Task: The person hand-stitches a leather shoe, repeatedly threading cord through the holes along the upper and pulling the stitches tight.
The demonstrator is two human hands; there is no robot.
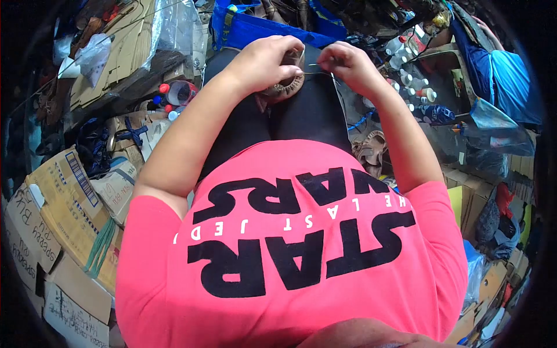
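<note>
A brown piece with a gathered, stitched edge (285,91) rests over the dark-clad lap. My left hand (268,61) is wrapped round its upper part, thumb toward the opening. To the right, my right hand (346,65) is closed in a pinch on a thin, light needle-like item (314,64). A fine thread (316,73) runs between the brown piece and my right hand. The piece's far side is partly hidden by my left fingers.
Beyond the knees stands a blue bag (246,32) with brown pieces inside. Plastic bottles (406,78) lie at the right, near a person in blue (513,78). Cardboard boxes (64,191) fill the left. Another brown piece (371,152) lies beside the right thigh.
</note>
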